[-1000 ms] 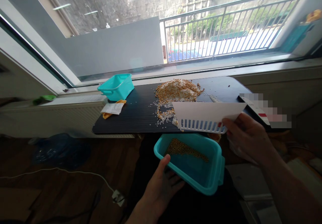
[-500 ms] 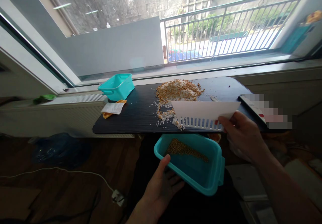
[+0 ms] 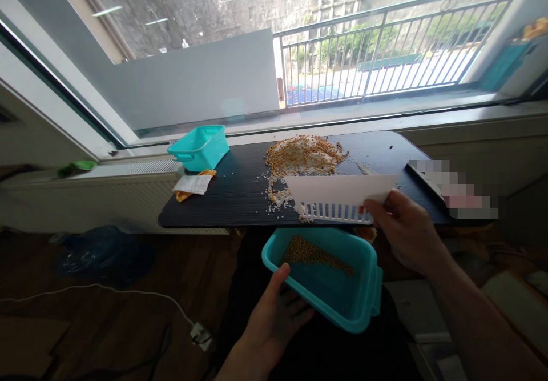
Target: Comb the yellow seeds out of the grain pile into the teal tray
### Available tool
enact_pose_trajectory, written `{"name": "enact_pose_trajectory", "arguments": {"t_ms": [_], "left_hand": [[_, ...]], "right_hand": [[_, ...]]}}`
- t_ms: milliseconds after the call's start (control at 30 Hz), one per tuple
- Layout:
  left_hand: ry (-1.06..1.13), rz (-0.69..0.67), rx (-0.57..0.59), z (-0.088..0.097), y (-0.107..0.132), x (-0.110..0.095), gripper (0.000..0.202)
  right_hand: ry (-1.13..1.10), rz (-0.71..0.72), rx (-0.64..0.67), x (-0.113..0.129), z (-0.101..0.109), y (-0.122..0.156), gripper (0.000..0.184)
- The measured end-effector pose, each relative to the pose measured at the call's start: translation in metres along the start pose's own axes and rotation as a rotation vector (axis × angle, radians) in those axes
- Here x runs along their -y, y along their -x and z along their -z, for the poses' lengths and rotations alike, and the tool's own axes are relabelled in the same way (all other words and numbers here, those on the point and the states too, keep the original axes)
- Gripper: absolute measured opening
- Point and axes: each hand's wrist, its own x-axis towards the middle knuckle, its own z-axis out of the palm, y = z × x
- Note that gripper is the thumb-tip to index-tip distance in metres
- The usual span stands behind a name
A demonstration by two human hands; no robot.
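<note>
My left hand (image 3: 274, 321) grips the near left side of a teal plastic basin (image 3: 331, 298), thumb over the rim and fingers underneath. The basin is tilted at the front edge of the dark table, over my lap. Round yellowish beans (image 3: 306, 251) lie along its far side. Between the thumb and fingers of my right hand (image 3: 409, 227) is a white sheet with a row of slots (image 3: 340, 189) along its lower edge. It stands slanted over the table's front part. Behind it spreads a mixed pile of beans and white grains (image 3: 303, 155), partly hidden by the sheet.
A second teal basket (image 3: 205, 149) stands on the back left of the table (image 3: 240, 189). In front of it lies a folded white and orange cloth (image 3: 193, 185). A flat dark-edged object (image 3: 428, 181), partly blurred out, rests at the right. A window (image 3: 205, 78) rises behind.
My right hand has shifted a little to the left with the slotted sheet, over the loose grains near the front edge. My left hand and the basin stay put.
</note>
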Motion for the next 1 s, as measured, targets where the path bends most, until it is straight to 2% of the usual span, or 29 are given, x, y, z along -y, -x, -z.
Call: {"name": "enact_pose_trajectory", "arguments": {"t_ms": [167,467,567,767,933,1000], "left_hand": [[-0.01,-0.005,0.017,0.001,0.0,0.001,0.064],[-0.013,-0.006,0.005,0.001,0.001,-0.001,0.062],[-0.019,-0.024,-0.01,0.001,0.002,-0.003,0.061],[-0.003,-0.03,-0.012,0.0,0.005,-0.003,0.062],[0.002,-0.023,-0.02,0.0,0.005,-0.003,0.062],[0.002,-0.018,-0.028,0.0,0.005,-0.003,0.062]], "right_hand": [[-0.011,0.007,-0.024,0.0,0.0,-0.001,0.01],[0.058,0.04,0.06,0.019,-0.011,0.004,0.01],[0.034,0.021,0.063,0.015,-0.009,0.003,0.01],[-0.044,0.002,-0.072,-0.001,-0.001,-0.001,0.018],[-0.058,-0.053,0.046,-0.004,-0.01,0.009,0.02],[-0.074,-0.064,0.053,-0.006,-0.012,0.011,0.022]]}}
